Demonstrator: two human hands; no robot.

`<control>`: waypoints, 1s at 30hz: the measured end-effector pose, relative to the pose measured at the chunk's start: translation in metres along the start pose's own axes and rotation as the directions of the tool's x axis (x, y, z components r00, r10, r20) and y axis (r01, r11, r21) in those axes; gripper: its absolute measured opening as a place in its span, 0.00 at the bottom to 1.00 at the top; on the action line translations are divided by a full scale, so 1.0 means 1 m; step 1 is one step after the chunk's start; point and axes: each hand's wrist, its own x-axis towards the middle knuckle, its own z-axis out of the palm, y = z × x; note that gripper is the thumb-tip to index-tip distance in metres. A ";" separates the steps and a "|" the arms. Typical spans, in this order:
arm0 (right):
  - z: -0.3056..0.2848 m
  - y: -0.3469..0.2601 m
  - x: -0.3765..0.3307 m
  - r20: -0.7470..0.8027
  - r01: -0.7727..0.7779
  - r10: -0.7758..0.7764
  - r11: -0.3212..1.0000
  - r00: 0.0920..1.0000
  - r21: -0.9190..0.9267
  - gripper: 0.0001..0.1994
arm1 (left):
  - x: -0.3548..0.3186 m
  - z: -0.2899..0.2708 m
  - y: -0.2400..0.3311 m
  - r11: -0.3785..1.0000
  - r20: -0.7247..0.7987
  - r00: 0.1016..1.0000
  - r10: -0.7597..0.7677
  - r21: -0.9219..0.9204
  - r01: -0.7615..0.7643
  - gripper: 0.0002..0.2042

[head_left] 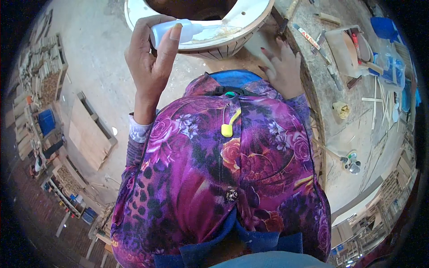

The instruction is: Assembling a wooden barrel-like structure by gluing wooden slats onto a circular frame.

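One small white bottle (166,34) sits in the left hand (152,58), pinched between the thumb on its near side and the fingers curled around its far side and base. It lies just above the white rim (252,11) of a round, hollow piece, whose slatted side (223,52) drops away below and to the right of the fingertips.

The step in hand looks like laying glue or filler on that rim: a glossy, discoloured patch (219,33) lies just beyond the nozzle, to the right of the thumb tip. Carrying on would probably call for a steady squeeze, with the nozzle guided along the surface.

The bottle's long axis runs nearly level, left to right, its base toward the palm and its nozzle pointing right, away from the fingers. Whether the nozzle touches the rim, I cannot tell.

The right hand (286,64) is somewhat blurred, its fingers spread and apparently holding nothing, near the slatted side. To the right of those fingers, a translucent tub (337,51) stands on a work surface (324,89).
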 end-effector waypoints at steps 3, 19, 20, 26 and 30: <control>-0.004 -0.003 -0.002 0.031 -0.019 0.020 1.000 0.999 -0.024 0.28 | 0.002 0.002 -0.001 1.000 0.018 1.000 0.022 0.017 -0.022 0.13; -0.003 0.000 -0.013 0.038 -0.045 0.046 0.998 0.998 -0.036 0.27 | 0.001 -0.002 0.003 0.985 0.057 0.991 0.124 0.114 -0.129 0.13; -0.004 0.000 -0.013 0.038 -0.045 0.046 0.998 0.998 -0.036 0.27 | 0.001 -0.002 0.003 0.985 0.057 0.991 0.124 0.113 -0.130 0.13; -0.006 -0.002 -0.011 0.062 -0.046 0.049 0.998 0.997 -0.039 0.28 | 0.001 -0.001 0.010 0.987 0.066 0.993 0.097 0.123 -0.104 0.12; -0.003 -0.003 -0.013 0.055 -0.047 0.049 0.998 0.997 -0.037 0.29 | -0.001 -0.004 0.013 0.984 0.063 0.994 0.085 0.150 -0.094 0.12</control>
